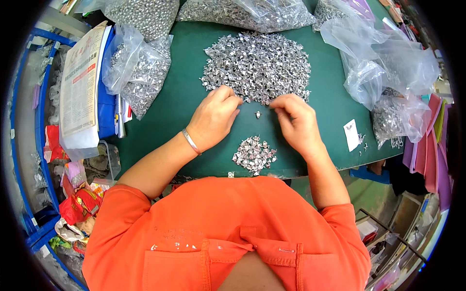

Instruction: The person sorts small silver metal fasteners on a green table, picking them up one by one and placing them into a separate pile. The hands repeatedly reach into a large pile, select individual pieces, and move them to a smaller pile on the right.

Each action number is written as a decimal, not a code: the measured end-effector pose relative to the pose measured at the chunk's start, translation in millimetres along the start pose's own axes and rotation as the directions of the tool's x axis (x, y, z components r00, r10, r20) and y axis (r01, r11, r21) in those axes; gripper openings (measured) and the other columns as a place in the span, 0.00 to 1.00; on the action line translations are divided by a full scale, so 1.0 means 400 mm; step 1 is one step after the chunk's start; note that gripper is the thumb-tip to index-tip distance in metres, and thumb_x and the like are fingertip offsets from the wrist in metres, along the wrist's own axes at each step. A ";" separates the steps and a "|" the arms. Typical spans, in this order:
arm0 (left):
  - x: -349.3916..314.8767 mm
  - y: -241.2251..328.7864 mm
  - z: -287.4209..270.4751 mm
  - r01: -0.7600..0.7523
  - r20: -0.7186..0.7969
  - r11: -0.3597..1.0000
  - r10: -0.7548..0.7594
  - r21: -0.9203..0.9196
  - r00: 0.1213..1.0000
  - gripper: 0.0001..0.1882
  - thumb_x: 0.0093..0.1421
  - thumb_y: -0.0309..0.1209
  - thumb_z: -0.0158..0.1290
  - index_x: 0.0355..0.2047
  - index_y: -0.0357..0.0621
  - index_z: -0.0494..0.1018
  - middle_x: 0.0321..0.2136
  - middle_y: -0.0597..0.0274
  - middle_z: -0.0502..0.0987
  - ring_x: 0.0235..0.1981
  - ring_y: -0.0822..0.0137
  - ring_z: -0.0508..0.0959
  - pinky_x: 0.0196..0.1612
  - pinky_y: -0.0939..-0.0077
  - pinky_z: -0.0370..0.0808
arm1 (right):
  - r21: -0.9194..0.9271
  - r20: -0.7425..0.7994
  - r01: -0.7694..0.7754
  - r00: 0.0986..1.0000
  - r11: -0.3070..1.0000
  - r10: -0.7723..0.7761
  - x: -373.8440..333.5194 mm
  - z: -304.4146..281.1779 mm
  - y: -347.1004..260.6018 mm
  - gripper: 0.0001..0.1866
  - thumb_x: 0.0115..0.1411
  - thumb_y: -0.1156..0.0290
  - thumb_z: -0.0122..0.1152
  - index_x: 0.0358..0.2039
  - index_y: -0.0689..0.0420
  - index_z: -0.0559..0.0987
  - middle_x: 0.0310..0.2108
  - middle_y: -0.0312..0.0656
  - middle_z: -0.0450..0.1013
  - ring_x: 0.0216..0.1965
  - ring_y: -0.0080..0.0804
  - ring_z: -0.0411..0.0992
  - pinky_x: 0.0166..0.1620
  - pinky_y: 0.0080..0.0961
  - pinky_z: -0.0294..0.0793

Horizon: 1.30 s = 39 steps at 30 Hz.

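Left hand: fingers curled, thumb near index; cannot tell if anything pinched. Right hand: fingers bent, thumb slightly apart; contents likewise unclear. Both at near edge of big pile. Single piece between hands on table. Small pile nearer body. Filled bags left, right, beyond.

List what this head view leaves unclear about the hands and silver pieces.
In the head view:
Left hand: its back hides any piece beneath.
Right hand: likewise.
Large pile: top pieces bury those below.
Lone piece: too small for detail.
Bag of rounded pieces: cut off by the upper edge.
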State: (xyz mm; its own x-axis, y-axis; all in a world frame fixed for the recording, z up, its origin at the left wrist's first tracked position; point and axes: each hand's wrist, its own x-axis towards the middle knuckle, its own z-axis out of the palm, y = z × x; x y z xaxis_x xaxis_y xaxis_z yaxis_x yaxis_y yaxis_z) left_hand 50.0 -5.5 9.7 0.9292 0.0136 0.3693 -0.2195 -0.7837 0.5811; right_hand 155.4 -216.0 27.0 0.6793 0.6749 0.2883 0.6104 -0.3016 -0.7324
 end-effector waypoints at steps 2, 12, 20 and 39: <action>0.002 -0.003 -0.004 -0.026 0.033 0.999 0.027 -0.037 0.999 0.09 0.57 0.16 0.58 0.38 0.37 0.78 0.37 0.53 0.77 0.39 0.52 0.79 0.43 0.65 0.77 | 0.023 -0.029 -0.018 0.999 1.000 0.018 -0.009 -0.006 0.009 0.08 0.55 0.86 0.60 0.34 0.62 0.81 0.34 0.47 0.78 0.37 0.48 0.78 0.41 0.37 0.79; -0.004 0.001 -0.020 0.101 -0.090 0.985 -0.114 -0.137 0.989 0.07 0.58 0.16 0.57 0.36 0.37 0.79 0.34 0.54 0.79 0.35 0.55 0.81 0.38 0.68 0.77 | -0.177 0.070 0.300 0.954 0.937 -0.293 -0.036 0.072 0.017 0.11 0.48 0.81 0.63 0.35 0.58 0.79 0.39 0.40 0.77 0.40 0.43 0.74 0.42 0.36 0.76; -0.012 0.006 0.016 -0.055 0.022 0.998 0.054 0.030 0.998 0.10 0.54 0.20 0.63 0.37 0.39 0.77 0.35 0.55 0.76 0.36 0.52 0.78 0.40 0.63 0.76 | -0.015 -0.006 0.097 0.995 0.995 -0.097 -0.052 0.003 0.012 0.09 0.54 0.84 0.64 0.35 0.60 0.82 0.38 0.44 0.79 0.41 0.46 0.77 0.44 0.37 0.78; -0.050 0.033 -0.009 -0.024 0.100 0.969 0.050 -0.247 0.994 0.05 0.56 0.20 0.61 0.33 0.40 0.79 0.36 0.58 0.81 0.39 0.56 0.80 0.45 0.65 0.76 | -0.015 0.054 0.132 0.990 0.991 -0.131 -0.078 0.020 0.015 0.13 0.53 0.85 0.62 0.38 0.58 0.81 0.38 0.43 0.78 0.41 0.46 0.76 0.43 0.36 0.77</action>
State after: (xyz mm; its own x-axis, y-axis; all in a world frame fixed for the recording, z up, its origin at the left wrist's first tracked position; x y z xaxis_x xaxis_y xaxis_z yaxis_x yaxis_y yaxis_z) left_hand 27.5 -13.8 12.6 0.9421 -0.0879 0.3237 -0.3084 -0.6061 0.7331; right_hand 134.6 -233.6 8.7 0.5701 0.7442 0.3480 0.7010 -0.2198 -0.6784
